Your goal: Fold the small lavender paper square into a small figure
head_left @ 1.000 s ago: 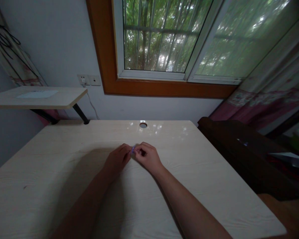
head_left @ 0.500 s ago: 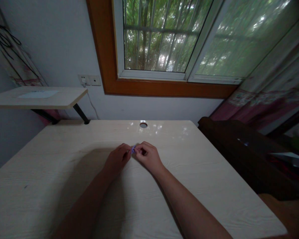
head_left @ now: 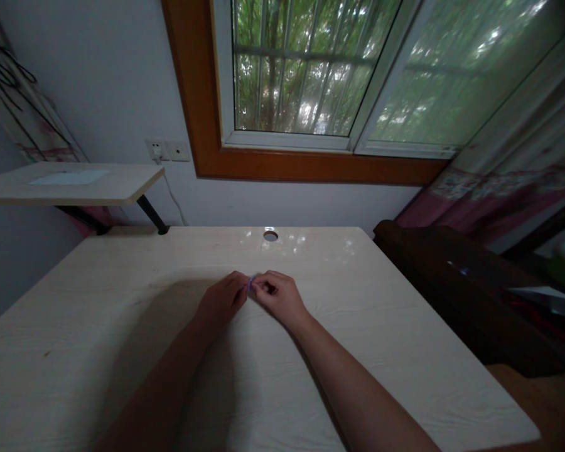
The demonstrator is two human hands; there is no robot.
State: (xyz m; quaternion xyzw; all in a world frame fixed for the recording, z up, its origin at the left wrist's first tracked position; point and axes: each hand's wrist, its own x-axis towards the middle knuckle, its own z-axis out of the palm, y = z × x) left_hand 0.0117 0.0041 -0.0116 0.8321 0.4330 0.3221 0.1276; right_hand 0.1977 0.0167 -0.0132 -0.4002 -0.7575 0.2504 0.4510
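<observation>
Between my fingertips is a small purple, thin piece (head_left: 250,284), too small and too covered to tell its kind. My left hand (head_left: 222,298) pinches it from the left, thumb and forefinger pressed together. From the right, my right hand (head_left: 281,295) grips it in a pinch, its other fingers curled. The two hands nearly touch, just above or on the pale wooden desk (head_left: 358,364); fingers hide most of the purple piece.
A raised shelf (head_left: 122,182) with a white sheet (head_left: 68,178) stands at the back left on black legs. A round cable hole (head_left: 270,236) sits near the desk's far edge. Dark wooden furniture (head_left: 433,282) adjoins on the right. A small dark speck (head_left: 46,354) lies at left.
Less of the purple piece shows between the fingertips; it now looks like a narrow upright strip. My hands have shifted only slightly, and both still pinch it.
</observation>
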